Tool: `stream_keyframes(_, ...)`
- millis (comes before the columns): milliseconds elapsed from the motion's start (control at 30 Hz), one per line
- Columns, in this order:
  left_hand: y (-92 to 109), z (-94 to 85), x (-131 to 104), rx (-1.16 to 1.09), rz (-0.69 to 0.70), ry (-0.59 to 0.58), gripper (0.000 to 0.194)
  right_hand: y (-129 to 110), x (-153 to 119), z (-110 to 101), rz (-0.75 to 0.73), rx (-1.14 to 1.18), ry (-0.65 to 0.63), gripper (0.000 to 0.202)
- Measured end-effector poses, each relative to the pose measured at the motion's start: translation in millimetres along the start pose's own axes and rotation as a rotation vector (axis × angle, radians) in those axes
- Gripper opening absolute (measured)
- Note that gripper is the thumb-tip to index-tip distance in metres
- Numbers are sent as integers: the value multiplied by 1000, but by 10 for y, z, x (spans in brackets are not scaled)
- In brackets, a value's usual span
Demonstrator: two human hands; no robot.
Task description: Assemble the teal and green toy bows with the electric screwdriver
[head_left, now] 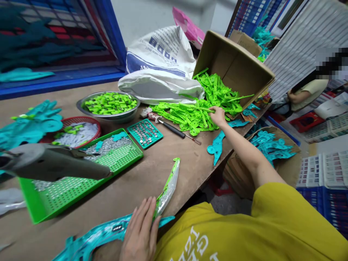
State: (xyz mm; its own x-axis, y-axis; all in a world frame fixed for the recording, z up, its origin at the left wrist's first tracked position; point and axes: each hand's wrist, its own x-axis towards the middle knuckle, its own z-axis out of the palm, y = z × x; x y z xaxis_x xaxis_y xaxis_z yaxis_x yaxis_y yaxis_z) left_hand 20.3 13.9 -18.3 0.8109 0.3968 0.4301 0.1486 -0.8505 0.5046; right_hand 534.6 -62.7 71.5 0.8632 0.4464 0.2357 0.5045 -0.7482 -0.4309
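My left hand (pixel 141 228) lies with outstretched fingers over a long curved teal plastic part (pixel 104 230) at the table's near edge. Beside its fingertips a curved lime-green strip with a clear piece (pixel 170 186) points away from me; its lower end is partly hidden by the hand. My right hand (pixel 218 117) is stretched out to a heap of lime-green plastic parts (pixel 187 116), its fingers closed on the end of a thin green part (pixel 205 108). Below the right forearm sits a small teal part (pixel 216 145).
A cardboard box (pixel 239 61) tips green parts onto the table. A dark-handled screwdriver (pixel 174 129), teal tray of small metal pieces (pixel 145 133), green basket of screws (pixel 114 156), metal bowl (pixel 108 117) and red basket (pixel 99 128) stand leftward. A power driver (pixel 54 163) juts in from the left.
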Motion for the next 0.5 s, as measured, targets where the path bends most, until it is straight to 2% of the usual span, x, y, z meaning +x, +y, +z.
stream_keyframes(167, -13, 6, -22, 22, -1, -11, 64, -51, -35, 43, -84, 11, -47, 40)
stream_keyframes(233, -20, 12, -21, 38, 14, -2, 64, -21, 68, -9, -66, 2, -5, 41)
stream_keyframes(367, -23, 18, -4, 68, 43, 14, 64, 62, 297, -82, 80, -79, 144, 54)
stream_keyframes(433, -27, 19, -3, 77, 43, 17, 63, 91, 349, -68, 68, -113, 136, 58)
stream_keyframes(500, -37, 19, -8, 84, 37, -3, 64, 94, 344, -31, 8, -116, 103, 52)
